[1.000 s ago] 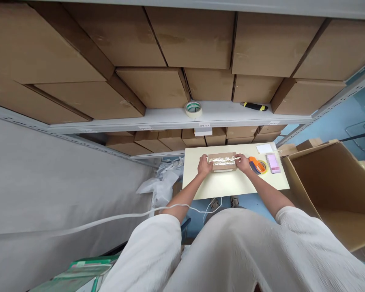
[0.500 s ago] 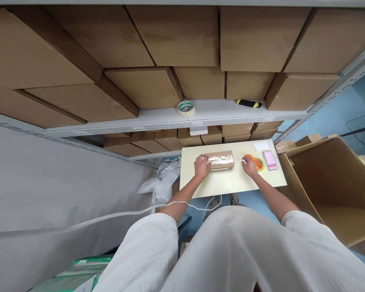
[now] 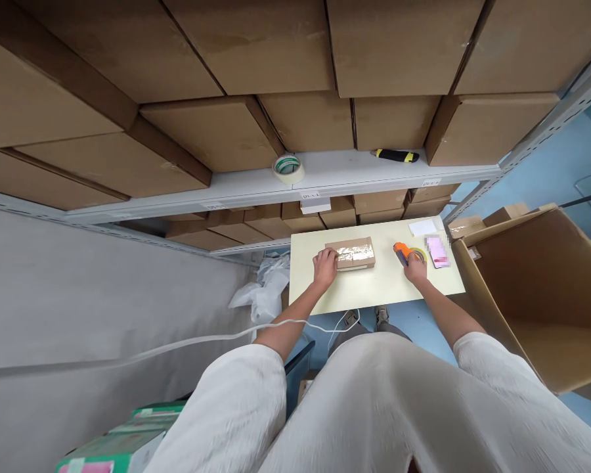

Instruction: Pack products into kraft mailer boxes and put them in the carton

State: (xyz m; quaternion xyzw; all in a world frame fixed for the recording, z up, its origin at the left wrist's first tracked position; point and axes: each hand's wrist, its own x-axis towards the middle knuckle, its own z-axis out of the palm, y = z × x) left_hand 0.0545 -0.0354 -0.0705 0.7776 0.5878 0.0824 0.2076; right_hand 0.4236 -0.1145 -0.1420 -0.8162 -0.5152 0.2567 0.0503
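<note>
A small brown carton (image 3: 357,253) with a shiny strip of clear tape across its top lies on the pale yellow table (image 3: 354,295). My left hand (image 3: 326,267) grips the carton's left end, fingers bent over its edge. To the right, my right hand (image 3: 415,267) is closed around an orange tape dispenser (image 3: 402,250) holding a yellowish roll. Just beyond that hand are a pink item (image 3: 437,251), partly blurred, and a white paper (image 3: 422,227).
Shelves of large cartons (image 3: 285,46) rise in front, with a tape roll (image 3: 288,169) and a black-yellow cutter (image 3: 396,156) on the shelf edge. A big open carton (image 3: 546,295) stands at right. A white cable (image 3: 187,341) crosses my left forearm.
My right hand has moved right and taken hold of the orange tape dispenser. My left hand stays at the carton's left end. The camera view has shifted slightly.
</note>
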